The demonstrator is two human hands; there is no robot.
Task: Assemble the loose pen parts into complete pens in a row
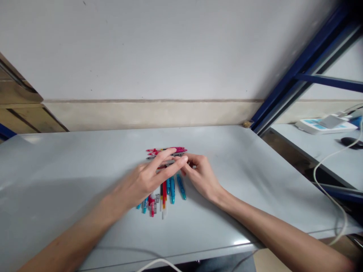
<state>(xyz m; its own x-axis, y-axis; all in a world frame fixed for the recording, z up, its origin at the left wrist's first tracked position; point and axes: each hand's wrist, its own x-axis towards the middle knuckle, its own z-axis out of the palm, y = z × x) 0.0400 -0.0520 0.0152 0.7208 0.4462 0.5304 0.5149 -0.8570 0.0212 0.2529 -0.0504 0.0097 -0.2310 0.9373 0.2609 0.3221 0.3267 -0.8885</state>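
My left hand (150, 174) reaches over a group of pen parts, its thumb and index finger stretched toward my right hand. My right hand (202, 174) has its fingers curled, with the tips meeting those of my left. A small slim piece, partly grey, seems to lie between the fingertips; they hide most of it. Behind the fingers lie pink and clear pens (179, 149) in a row. On the near side are blue pen barrels (172, 190), red and dark refills (164, 193), a pink and clear part (152, 206) and small clear pieces (157, 203).
The pen parts rest on a pale grey table (70, 189) against a wall (153, 49). At the right, a blue metal frame (295, 75) stands before another desk with a white device (323, 124) and a black mouse (353, 142). A white cable (321, 185) hangs there.
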